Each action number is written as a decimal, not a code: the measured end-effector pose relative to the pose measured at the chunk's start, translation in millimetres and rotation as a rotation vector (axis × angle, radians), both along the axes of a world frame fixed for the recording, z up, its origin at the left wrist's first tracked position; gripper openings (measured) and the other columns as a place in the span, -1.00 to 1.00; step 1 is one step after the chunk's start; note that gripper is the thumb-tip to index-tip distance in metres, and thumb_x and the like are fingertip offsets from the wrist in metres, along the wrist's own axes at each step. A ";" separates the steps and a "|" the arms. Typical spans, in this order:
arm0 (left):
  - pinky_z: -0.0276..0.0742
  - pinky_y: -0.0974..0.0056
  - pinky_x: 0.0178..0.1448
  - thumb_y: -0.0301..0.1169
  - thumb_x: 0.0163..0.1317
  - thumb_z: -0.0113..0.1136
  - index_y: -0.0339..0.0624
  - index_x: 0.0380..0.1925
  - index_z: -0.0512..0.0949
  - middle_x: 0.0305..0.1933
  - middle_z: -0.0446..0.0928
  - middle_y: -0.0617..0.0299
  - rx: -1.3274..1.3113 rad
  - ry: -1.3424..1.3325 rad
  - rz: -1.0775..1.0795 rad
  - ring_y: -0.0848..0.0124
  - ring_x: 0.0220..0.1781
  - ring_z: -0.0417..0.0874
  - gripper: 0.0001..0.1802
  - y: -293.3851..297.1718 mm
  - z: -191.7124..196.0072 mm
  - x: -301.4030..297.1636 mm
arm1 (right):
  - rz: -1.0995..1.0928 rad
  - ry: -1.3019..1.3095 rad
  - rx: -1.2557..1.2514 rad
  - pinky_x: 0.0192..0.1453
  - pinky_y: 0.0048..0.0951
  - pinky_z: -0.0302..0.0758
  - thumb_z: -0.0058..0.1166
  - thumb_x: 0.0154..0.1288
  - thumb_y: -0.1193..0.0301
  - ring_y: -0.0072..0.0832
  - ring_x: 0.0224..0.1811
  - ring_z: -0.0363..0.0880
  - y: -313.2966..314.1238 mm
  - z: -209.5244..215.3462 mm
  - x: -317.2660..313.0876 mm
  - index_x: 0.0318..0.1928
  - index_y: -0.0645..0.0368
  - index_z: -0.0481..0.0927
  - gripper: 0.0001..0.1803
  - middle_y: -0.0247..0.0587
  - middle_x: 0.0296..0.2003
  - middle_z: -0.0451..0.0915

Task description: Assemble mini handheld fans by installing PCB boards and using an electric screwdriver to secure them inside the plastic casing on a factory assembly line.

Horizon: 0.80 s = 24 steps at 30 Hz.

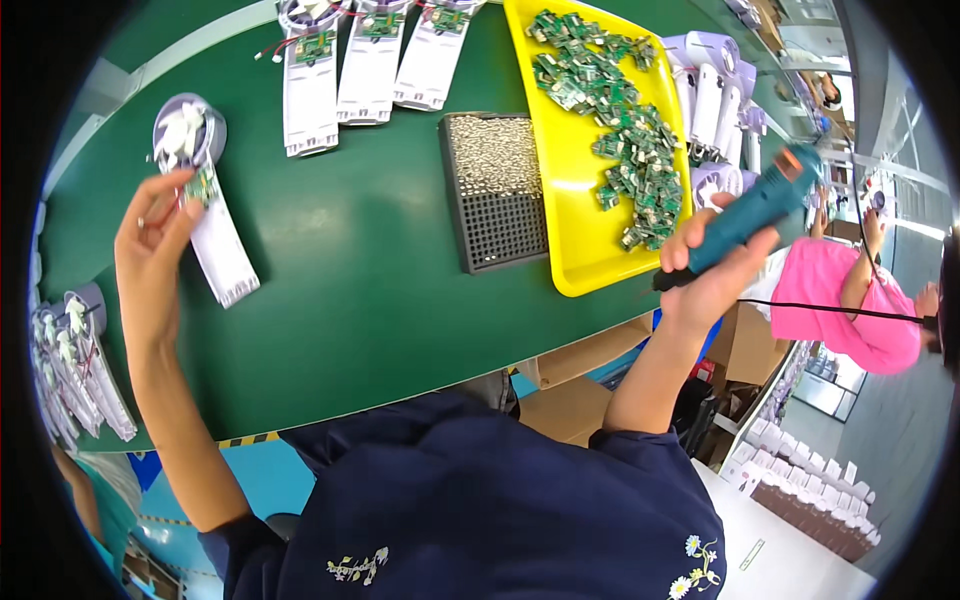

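Note:
At the left of the table my left hand (158, 222) pinches a small green circuit board (201, 187) at the neck of a white handheld fan (225, 255). The fan lies with its round purple-rimmed head, white blades showing, away from me. On the right, my right hand (715, 262) grips a teal electric screwdriver (752, 212) with a dark tip, its fingers wrapped round the body. The screwdriver is held near the right edge of a yellow tray (572, 270), and its tip points leftward.
Green circuit boards (640, 165) heap in the yellow tray. Beside it sits a black screw holder (497, 230) with rows of small screws. More fan bodies (312, 100) lie at the table's back and left (110, 395). A person in pink (835, 300) works at the right.

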<state>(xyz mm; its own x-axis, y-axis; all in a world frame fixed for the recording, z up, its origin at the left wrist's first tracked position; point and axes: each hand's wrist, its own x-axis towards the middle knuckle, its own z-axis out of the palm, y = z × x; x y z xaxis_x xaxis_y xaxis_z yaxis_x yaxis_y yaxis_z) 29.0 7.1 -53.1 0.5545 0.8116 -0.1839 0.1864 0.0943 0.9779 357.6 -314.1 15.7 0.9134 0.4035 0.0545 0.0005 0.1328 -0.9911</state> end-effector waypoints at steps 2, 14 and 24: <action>0.39 0.44 0.14 -0.45 0.30 0.28 -0.27 0.04 0.56 -0.10 0.65 0.23 0.023 0.044 -0.055 0.56 -0.08 0.57 -0.67 23.9 -3.3 15.3 | 0.035 -0.024 -0.177 -0.65 -0.55 0.26 -0.35 0.59 -0.07 -0.58 -0.71 0.33 -0.4 -1.1 3.7 0.02 0.26 0.43 -0.41 -0.28 -0.56 0.43; 0.46 0.42 0.06 -0.49 0.20 0.36 -0.25 -0.04 0.62 -0.21 0.62 0.22 0.078 -0.044 -0.222 0.52 -0.12 0.58 -0.69 59.9 -4.0 80.0 | 0.027 -0.670 -1.150 -0.25 -0.15 0.52 0.40 0.13 0.25 0.06 -0.34 0.63 10.8 -25.8 -9.1 -0.05 0.23 0.53 -0.53 0.09 -0.40 0.64; 0.42 0.37 0.21 -0.43 0.22 0.36 -0.20 -0.02 0.63 -0.10 0.62 0.14 0.095 -0.006 -0.181 0.47 -0.04 0.60 -0.69 50.6 -2.3 94.1 | 0.008 -0.556 -0.796 -0.35 -0.47 0.49 0.33 0.24 0.40 -0.61 -0.43 0.53 8.5 -24.2 -10.5 -0.08 0.25 0.57 -0.70 -0.35 -0.33 0.66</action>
